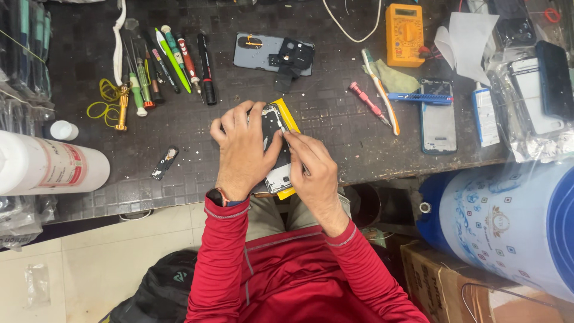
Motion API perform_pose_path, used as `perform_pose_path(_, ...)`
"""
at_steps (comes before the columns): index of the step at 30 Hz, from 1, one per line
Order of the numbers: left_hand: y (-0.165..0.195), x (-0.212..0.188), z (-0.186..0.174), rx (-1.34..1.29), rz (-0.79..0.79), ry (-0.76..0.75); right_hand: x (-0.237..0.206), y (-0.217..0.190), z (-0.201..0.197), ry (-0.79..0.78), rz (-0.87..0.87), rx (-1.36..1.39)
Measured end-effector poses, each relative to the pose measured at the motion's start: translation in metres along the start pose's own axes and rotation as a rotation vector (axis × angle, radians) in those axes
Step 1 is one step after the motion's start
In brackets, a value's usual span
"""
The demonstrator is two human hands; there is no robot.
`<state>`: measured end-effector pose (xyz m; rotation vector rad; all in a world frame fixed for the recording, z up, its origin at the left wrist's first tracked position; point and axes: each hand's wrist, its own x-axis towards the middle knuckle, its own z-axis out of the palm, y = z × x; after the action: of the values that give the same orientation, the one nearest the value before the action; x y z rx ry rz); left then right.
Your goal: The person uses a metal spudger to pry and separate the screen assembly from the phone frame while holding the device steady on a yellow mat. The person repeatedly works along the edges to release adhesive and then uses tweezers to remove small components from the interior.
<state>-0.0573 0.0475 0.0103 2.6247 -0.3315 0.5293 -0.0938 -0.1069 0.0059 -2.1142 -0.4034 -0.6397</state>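
opened phone (276, 149) on yellow pad (289, 119), left hand (242, 149) gripping it, right hand (314, 170) pinching a thin tool

Your hands (242, 152) cover most of opened phone (276, 149); whatever right fingers (296, 143) pinch too small to tell; white bottle (42, 164) cropped by left edge.

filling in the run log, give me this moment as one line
left hand: pressing down opened phone | right hand: fingertips on phone, any tool hidden | under phone: yellow pad | near: screwdrivers, yellow meter
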Motion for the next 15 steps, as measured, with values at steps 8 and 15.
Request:
perform_pose_path(8,-0.011,0.003,0.008,0.012,0.006,-0.012,0.013,0.004,0.008,-0.07,0.014,0.041)
perform_pose_path(15,-0.012,0.007,0.009,0.054,0.008,0.011,0.023,-0.004,0.004,-0.122,0.036,0.012)
